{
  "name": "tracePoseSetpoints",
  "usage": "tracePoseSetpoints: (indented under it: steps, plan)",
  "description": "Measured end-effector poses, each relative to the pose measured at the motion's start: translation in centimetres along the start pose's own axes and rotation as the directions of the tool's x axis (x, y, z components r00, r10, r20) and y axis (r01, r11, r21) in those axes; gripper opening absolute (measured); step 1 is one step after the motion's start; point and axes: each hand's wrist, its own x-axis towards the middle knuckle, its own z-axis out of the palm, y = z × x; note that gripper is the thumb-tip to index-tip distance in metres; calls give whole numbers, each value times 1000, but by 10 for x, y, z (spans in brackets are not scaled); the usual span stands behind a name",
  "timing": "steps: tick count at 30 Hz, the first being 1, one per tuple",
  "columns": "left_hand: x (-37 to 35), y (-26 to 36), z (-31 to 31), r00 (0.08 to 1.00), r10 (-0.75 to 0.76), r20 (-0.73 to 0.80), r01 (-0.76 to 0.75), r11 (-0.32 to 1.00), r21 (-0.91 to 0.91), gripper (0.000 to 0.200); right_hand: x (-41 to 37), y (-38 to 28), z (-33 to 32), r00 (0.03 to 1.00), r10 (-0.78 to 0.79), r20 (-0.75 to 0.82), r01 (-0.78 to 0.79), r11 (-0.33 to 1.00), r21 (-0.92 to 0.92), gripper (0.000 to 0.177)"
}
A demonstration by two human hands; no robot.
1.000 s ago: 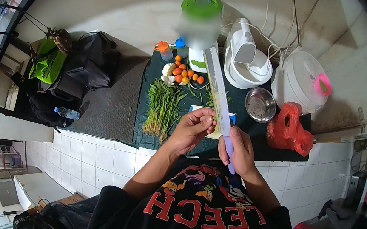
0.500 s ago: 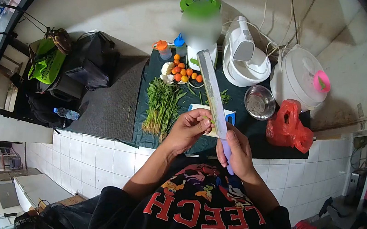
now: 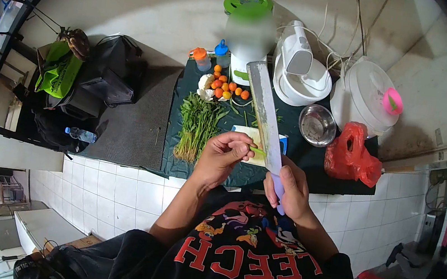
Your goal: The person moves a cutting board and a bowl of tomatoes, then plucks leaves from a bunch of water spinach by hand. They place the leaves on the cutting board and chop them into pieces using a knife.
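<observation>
My right hand (image 3: 291,189) is closed round the purple handle of a long knife (image 3: 264,111), whose wide blade points up and away. Pinched in my left hand (image 3: 227,154) is a small green stem piece (image 3: 257,151), its end close to the blade. Below both lies a white cutting board with blue corners (image 3: 244,133), partly hidden by the knife and my hand. A bunch of leafy greens (image 3: 196,130) lies left of the board. Behind it are several small orange tomatoes (image 3: 222,87) and white cauliflower-like pieces (image 3: 206,82).
A steel bowl (image 3: 317,125) and a red plastic bag (image 3: 352,159) stand at the right. Further back are a blender with a green lid (image 3: 241,57), a white stand mixer (image 3: 302,82), a large white tub (image 3: 370,97) and orange-lidded (image 3: 200,57) and blue-lidded containers (image 3: 221,54).
My left hand has shifted slightly left, and more of the green stem piece shows between its fingers and the blade. The knife stays in my right hand.
</observation>
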Motion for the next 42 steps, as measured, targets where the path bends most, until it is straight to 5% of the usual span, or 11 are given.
tracePoseSetpoints:
  steps: [14, 20, 42]
  plan:
    - [-1, -9, 8, 1000, 1, 30, 2, 993, -118, 18, 0, 11, 5, 1000, 20, 21, -20, 1000, -10, 68]
    - [-4, -14, 6, 990, -85, -113, 69, 988, -141, 17, -2, 13, 6, 1000, 14, -23, -15, 999, -39, 70]
    - [-4, -25, -1, 978, -173, 117, 199, 944, -265, 22, 1, 23, 8, 999, -27, 30, 31, 991, -134, 68]
